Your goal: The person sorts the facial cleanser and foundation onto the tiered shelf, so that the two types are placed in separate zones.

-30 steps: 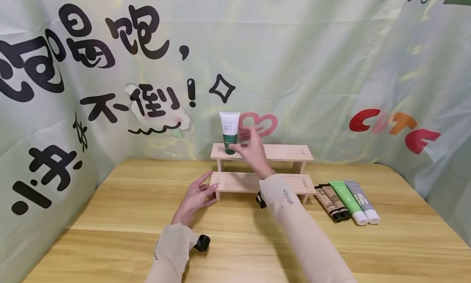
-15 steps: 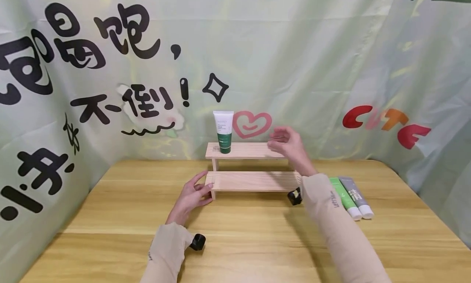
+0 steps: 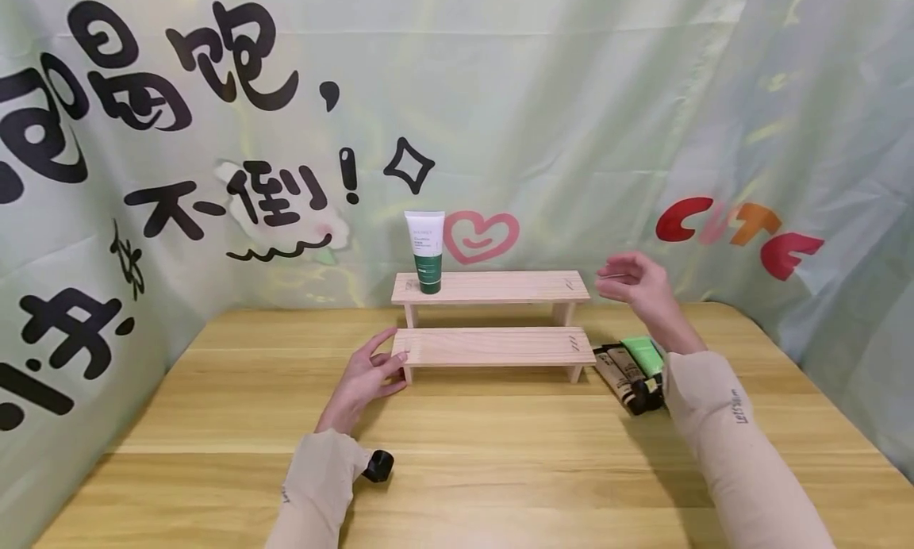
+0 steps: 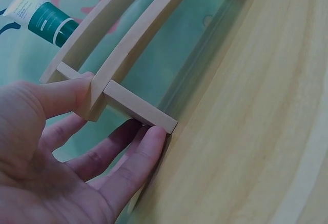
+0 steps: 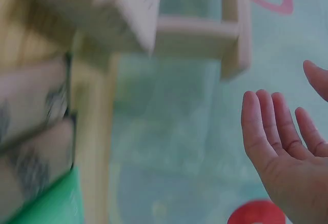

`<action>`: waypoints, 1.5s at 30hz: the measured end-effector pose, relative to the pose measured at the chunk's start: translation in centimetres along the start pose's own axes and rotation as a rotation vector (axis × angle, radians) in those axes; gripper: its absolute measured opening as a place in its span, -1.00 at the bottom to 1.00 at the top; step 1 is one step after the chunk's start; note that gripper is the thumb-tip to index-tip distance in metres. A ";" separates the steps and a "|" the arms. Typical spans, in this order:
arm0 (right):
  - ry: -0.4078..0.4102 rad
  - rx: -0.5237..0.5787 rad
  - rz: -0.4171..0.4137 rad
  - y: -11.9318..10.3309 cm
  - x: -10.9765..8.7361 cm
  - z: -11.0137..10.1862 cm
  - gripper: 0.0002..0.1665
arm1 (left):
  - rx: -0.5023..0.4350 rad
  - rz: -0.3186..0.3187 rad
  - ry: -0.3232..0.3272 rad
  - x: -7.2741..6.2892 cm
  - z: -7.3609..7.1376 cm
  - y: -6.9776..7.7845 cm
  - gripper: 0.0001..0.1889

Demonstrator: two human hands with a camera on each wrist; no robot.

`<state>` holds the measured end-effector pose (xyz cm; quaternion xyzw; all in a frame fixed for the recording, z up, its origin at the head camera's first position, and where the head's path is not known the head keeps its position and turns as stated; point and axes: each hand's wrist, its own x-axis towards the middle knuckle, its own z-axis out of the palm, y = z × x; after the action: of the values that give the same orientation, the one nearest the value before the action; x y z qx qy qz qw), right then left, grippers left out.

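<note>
A two-tier wooden stand (image 3: 493, 347) is on the table. My left hand (image 3: 360, 382) holds its left end; in the left wrist view the thumb lies on the lower shelf's edge and fingertips touch the leg (image 4: 141, 108). On the upper shelf's left end a white and green squeeze tube (image 3: 426, 251) stands upright on its cap. To the right of the stand my right hand (image 3: 643, 291) hovers with nothing in it, fingers relaxed, as the right wrist view also shows.
Brown tubes with black caps (image 3: 617, 378) and a green tube (image 3: 645, 355) lie right of the stand, partly covered by the right sleeve (image 3: 714, 398). A printed cloth (image 3: 557, 120) hangs behind the wooden table (image 3: 464, 470).
My right hand has moved away from the white and green tube, rightward past the stand's end. The tube stays upright on the upper shelf. My left hand remains at the stand's left end.
</note>
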<state>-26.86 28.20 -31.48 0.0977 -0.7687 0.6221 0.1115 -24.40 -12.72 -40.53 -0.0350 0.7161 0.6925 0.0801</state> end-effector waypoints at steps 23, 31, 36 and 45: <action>-0.009 -0.250 0.134 3.7 -4.4 -8.0 -0.49 | 0.006 0.008 0.001 0.4 -0.1 0.1 -0.37; -0.020 -0.346 0.158 5.5 -5.7 -9.9 -0.48 | 0.009 0.005 0.004 0.4 -0.1 0.0 -0.37; -0.043 -0.414 0.220 6.1 -6.0 -10.6 -0.47 | 0.016 0.004 0.006 0.3 -0.1 0.0 -0.37; -0.106 -0.500 0.288 6.1 -6.2 -11.0 -0.46 | 0.005 0.013 0.009 0.3 -0.1 -0.1 -0.37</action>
<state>-22.18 40.25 -36.83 -0.0106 -0.9088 0.4170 0.0025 -24.68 -12.82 -40.64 -0.0334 0.7185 0.6909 0.0726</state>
